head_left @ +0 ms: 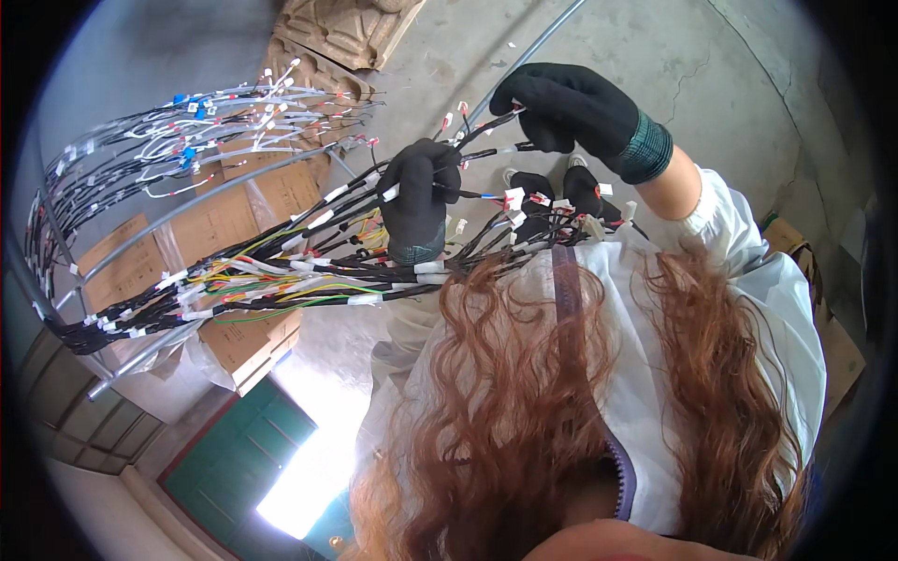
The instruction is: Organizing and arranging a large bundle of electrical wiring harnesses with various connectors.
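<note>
My left hand (413,201), in a black knit glove, is closed around black cables of a long wire harness (323,273). My right hand (582,117), gloved the same way, pinches the end of a black cable (491,125) up and to the right of it. White connectors (514,199) with red and blue bits hang from the loose ends in front of my white jacket. White labels wrap many of the cables, and yellow, green and orange wires run among them. The exact tip between my right fingers is partly hidden.
A metal rack rail (220,201) carries the harness on the left, with more grey and black cables (224,117) draped beyond. Cardboard boxes (224,220) lie beneath. Moulded brown trays (346,33) sit at the top, and a green door (238,458) stands lower left.
</note>
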`<action>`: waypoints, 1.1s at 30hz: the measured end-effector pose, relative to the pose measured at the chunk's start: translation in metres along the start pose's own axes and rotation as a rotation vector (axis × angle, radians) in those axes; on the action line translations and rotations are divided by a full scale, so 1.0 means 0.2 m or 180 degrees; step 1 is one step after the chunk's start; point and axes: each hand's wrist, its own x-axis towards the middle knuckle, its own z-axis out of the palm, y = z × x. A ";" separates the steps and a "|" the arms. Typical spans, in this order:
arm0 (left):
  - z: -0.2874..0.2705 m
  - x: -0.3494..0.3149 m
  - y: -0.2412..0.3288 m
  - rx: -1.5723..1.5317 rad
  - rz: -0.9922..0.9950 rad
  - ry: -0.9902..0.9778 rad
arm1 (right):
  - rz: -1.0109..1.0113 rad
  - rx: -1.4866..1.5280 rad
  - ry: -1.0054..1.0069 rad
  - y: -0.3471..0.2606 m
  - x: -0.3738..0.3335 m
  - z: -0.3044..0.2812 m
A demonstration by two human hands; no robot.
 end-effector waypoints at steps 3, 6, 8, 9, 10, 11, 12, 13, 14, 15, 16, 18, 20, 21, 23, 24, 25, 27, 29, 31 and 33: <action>-0.04 0.00 -0.01 -0.0173 -0.0050 -0.0115 | -0.0670 -0.0326 0.0092 0.09 -0.01 0.03; 0.01 0.00 0.03 -0.0160 -0.0224 0.0084 | -0.0553 0.0773 -0.0251 0.18 0.00 0.03; 0.02 -0.02 0.03 -0.0008 -0.0209 0.0046 | 0.0175 0.2228 -0.0816 0.21 -0.01 0.02; 0.01 -0.03 0.03 0.0138 -0.0173 0.0023 | 0.0212 0.2371 -0.0927 0.17 -0.01 0.06; 0.02 -0.03 0.04 0.0143 -0.0182 0.0004 | 0.0239 0.2517 -0.1043 0.14 0.00 0.09; 0.03 -0.04 0.04 0.0053 -0.0169 -0.0029 | 0.0264 0.2662 -0.1160 0.12 0.01 0.10; 0.04 -0.04 0.04 -0.0038 -0.0155 -0.0061 | 0.0111 0.2724 -0.1332 0.13 0.03 0.11; 0.04 -0.05 0.04 -0.0042 -0.0162 -0.0076 | 0.0102 0.2725 -0.1318 0.15 0.03 0.12; 0.04 -0.05 0.05 -0.0109 -0.0135 -0.0171 | -0.0167 0.2950 -0.1674 0.17 0.04 0.13; 0.04 -0.05 0.05 -0.0176 -0.0108 -0.0263 | -0.0442 0.3167 -0.2033 0.18 0.05 0.13; 0.05 -0.06 0.06 -0.0206 -0.0090 -0.0268 | -0.0633 0.3056 -0.2211 0.18 0.06 0.14; 0.04 -0.06 0.06 -0.0234 -0.0111 -0.0322 | -0.0644 0.3051 -0.2249 0.18 0.06 0.14; 0.03 -0.06 0.05 -0.0280 -0.0135 -0.0396 | -0.0663 0.3032 -0.2267 0.19 0.06 0.14; 0.03 -0.07 0.04 -0.0376 -0.0147 -0.0398 | -0.0623 0.3121 -0.2308 0.20 0.06 0.15; 0.02 -0.07 0.05 -0.0473 -0.0160 -0.0406 | -0.0588 0.3208 -0.2345 0.21 0.07 0.16; 0.02 -0.08 0.05 -0.0469 -0.0199 -0.0341 | -0.0584 0.3259 -0.2406 0.21 0.08 0.16; 0.02 -0.08 0.06 -0.0450 -0.0226 -0.0274 | -0.0588 0.3310 -0.2484 0.21 0.08 0.16; 0.01 -0.08 0.06 -0.0412 -0.0214 -0.0335 | -0.0577 0.3323 -0.2464 0.20 0.07 0.16; 0.02 -0.08 0.06 -0.0396 -0.0217 -0.0407 | -0.0562 0.3331 -0.2415 0.20 0.07 0.16; 0.03 -0.08 0.06 -0.0160 -0.0232 -0.0179 | -0.0288 0.3332 -0.2283 0.19 0.07 0.14; 0.02 -0.07 0.05 -0.0050 -0.0272 -0.0195 | -0.0391 0.3068 -0.1811 0.14 0.04 0.14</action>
